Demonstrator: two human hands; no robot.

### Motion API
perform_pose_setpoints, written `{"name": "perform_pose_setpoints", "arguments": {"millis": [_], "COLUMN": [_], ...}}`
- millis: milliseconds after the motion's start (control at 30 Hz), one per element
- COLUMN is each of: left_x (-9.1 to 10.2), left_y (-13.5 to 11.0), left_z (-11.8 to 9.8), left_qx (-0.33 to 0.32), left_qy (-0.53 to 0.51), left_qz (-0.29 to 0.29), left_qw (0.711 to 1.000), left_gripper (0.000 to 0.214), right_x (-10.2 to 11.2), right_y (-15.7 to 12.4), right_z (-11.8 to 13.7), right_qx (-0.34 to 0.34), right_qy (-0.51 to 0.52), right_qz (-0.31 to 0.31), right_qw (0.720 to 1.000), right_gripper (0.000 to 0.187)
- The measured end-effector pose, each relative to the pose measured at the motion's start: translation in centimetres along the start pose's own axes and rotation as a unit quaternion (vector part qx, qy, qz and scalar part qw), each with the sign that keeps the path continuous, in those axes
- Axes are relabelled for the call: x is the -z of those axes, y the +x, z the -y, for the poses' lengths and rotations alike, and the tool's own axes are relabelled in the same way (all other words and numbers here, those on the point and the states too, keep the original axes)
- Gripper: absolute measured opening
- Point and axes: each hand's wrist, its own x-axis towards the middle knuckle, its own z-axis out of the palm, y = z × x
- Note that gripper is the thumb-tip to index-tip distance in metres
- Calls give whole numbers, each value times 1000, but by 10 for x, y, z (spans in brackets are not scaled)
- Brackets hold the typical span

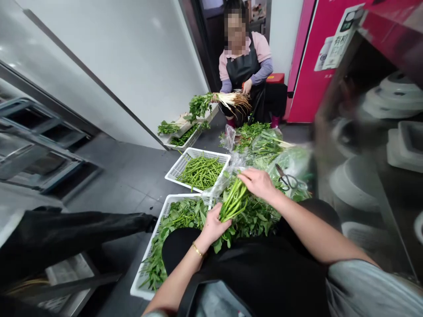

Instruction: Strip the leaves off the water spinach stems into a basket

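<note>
A bunch of leafy greens with thick green stems [235,200] is held above my lap. My left hand [213,226] is closed around its near end, leaves hanging down below the fingers. At the far end, the closed fingers of my right hand [260,182] pinch the stem tips; what exactly lies between them is partly hidden. More leafy greens [261,220] are heaped beneath both hands. Beyond my right hand, scissors [286,178] with dark handles rest on clear plastic bags.
To the left stands a white basket [140,281] of loose greens. Behind it, another white basket [172,174] holds long green beans [202,172]. A seated co-worker [244,66] holds rooted greens [231,100]. Shelves with white containers [358,182] line the right side.
</note>
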Motion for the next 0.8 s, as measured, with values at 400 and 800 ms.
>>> {"name": "perform_pose_setpoints", "arguments": {"millis": [400, 800], "left_x": [33, 52], "left_y": [-2, 4], "left_z": [9, -27], "left_qx": [-308, -367], "left_qy": [363, 455], "left_qz": [-1, 12], "left_qw": [880, 811], "left_gripper": [37, 33], "right_x": [93, 39], "right_y": [-18, -37], "right_z": [8, 16], "right_qx": [141, 61], "right_qy": [-43, 104], "right_qz": [59, 118], "right_qw": [987, 986], "right_gripper": [22, 30]}}
